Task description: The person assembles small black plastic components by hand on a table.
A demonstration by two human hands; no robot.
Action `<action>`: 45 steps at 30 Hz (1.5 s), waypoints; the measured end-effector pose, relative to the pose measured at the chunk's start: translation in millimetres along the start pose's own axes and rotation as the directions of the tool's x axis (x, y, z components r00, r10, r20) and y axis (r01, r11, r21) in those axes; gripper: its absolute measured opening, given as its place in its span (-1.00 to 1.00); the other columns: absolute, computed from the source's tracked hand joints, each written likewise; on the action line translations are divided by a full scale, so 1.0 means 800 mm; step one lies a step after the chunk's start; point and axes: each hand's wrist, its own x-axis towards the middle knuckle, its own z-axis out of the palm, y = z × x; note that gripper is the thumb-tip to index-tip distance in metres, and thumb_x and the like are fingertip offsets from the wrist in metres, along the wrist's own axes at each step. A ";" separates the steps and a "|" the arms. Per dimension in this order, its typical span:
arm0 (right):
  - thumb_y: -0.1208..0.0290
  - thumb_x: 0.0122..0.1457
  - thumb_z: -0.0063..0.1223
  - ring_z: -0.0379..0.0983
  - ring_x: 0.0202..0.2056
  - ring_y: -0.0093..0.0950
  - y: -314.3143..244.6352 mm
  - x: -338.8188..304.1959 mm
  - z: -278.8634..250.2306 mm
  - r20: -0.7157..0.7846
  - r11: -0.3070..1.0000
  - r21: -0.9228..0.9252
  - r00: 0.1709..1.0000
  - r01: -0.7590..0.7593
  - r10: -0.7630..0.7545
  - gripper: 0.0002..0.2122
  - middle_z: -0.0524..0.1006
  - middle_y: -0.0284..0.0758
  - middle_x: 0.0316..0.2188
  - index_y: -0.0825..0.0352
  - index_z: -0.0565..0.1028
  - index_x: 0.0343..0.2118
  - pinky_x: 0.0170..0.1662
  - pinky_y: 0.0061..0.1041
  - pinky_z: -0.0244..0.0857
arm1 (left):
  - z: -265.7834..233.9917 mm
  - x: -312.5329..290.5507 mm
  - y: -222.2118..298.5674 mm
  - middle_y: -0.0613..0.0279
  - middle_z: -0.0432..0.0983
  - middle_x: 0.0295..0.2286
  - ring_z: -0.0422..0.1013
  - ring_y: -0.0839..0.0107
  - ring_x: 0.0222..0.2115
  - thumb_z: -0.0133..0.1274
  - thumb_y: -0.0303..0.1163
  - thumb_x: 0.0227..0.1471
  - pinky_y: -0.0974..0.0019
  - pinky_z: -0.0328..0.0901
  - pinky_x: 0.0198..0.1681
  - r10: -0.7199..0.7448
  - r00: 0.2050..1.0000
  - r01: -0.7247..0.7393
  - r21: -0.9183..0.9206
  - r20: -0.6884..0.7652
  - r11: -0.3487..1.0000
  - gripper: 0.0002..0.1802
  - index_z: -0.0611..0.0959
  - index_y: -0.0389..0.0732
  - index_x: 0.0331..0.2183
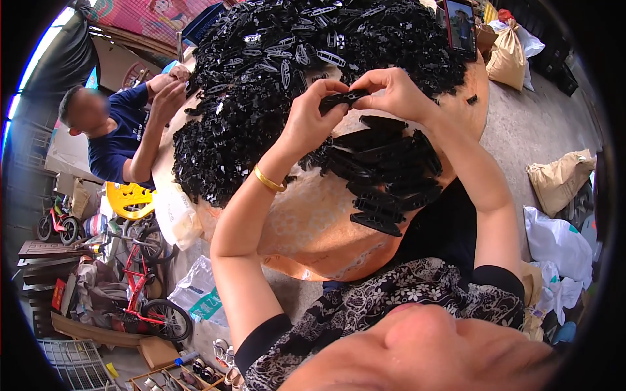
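Between my two hands is a long black plastic part, held above the table's near half. My left hand is closed on its left end with thumb and fingers. My right hand pinches the right end, and its fingertips hide part of the piece. Just below my hands lies a loose group of long black plastic pieces, some overlapping. Beyond and to the left spreads a big heap of small black plastic parts, with several oval open-framed pieces on top.
The table has an orange-brown cover. A phone stands at its far right. At the left edge sits a co-worker, hands raised near the heap. A yellow stool, a red bicycle and sacks stand around.
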 end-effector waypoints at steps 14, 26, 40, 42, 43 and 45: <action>0.43 -0.01 -0.01 0.37 -0.26 -0.31 0.072 0.009 -0.013 -0.181 0.462 -0.885 0.957 -0.058 -0.226 -0.89 0.51 -0.35 -0.39 0.29 0.54 -0.45 -0.26 -0.35 0.31 | 0.006 0.021 0.015 0.24 0.53 -0.25 0.42 0.55 -0.27 0.06 -0.37 0.05 0.43 0.32 -0.15 0.029 0.962 0.010 -0.141 0.271 0.990 -0.71 0.56 -0.29 -0.18; 0.52 -0.07 -0.07 0.36 -0.30 -0.39 0.064 0.008 -0.007 -0.074 0.360 -0.933 0.979 -0.001 -0.188 -0.91 0.48 -0.39 -0.48 0.25 0.45 -0.47 -0.18 -0.36 0.16 | 0.001 0.138 -0.081 0.15 0.42 -0.37 0.40 0.21 -0.30 -0.06 -0.56 -0.14 0.22 0.36 -0.28 0.154 0.975 -0.202 0.922 0.159 0.330 -0.85 0.50 -0.22 -0.39; 0.50 -0.06 0.26 0.36 -0.50 -0.71 0.033 0.011 -0.010 -0.372 0.998 -0.052 0.927 0.032 -0.049 -0.82 0.48 -0.45 -0.52 0.37 0.47 -0.41 -0.40 -0.71 0.29 | 0.015 0.030 -0.018 0.23 0.53 -0.40 0.44 0.55 -0.43 0.17 -0.59 -0.17 0.50 0.33 -0.31 -0.267 0.949 0.197 -0.345 -0.169 0.918 -0.69 0.52 -0.34 -0.28; 0.49 -0.06 0.27 0.35 -0.50 -0.74 0.013 0.007 0.001 -0.345 0.999 -0.047 0.938 0.018 -0.033 -0.82 0.46 -0.46 -0.52 0.35 0.46 -0.44 -0.42 -0.74 0.27 | 0.015 0.013 -0.017 0.19 0.51 -0.37 0.47 0.45 -0.37 0.14 -0.62 -0.13 0.44 0.39 -0.23 -0.353 0.931 0.259 -0.519 -0.090 0.814 -0.63 0.47 -0.35 -0.20; 0.47 -0.06 0.27 0.38 -0.50 -0.71 0.008 0.005 0.005 -0.316 0.998 -0.051 0.947 0.044 -0.058 -0.81 0.49 -0.42 -0.53 0.37 0.47 -0.42 -0.43 -0.71 0.29 | 0.014 0.011 -0.019 0.17 0.50 -0.35 0.48 0.41 -0.36 0.14 -0.62 -0.12 0.40 0.41 -0.21 -0.375 0.926 0.270 -0.605 -0.052 0.749 -0.63 0.46 -0.35 -0.19; 0.49 -0.06 0.25 0.39 -0.54 -0.70 0.003 0.001 0.013 -0.301 0.993 -0.049 0.946 0.108 -0.118 -0.84 0.52 -0.41 -0.55 0.38 0.49 -0.44 -0.48 -0.69 0.27 | 0.015 0.010 -0.020 0.15 0.49 -0.34 0.49 0.37 -0.35 0.13 -0.62 -0.11 0.35 0.42 -0.19 -0.392 0.920 0.272 -0.687 -0.020 0.673 -0.63 0.44 -0.35 -0.18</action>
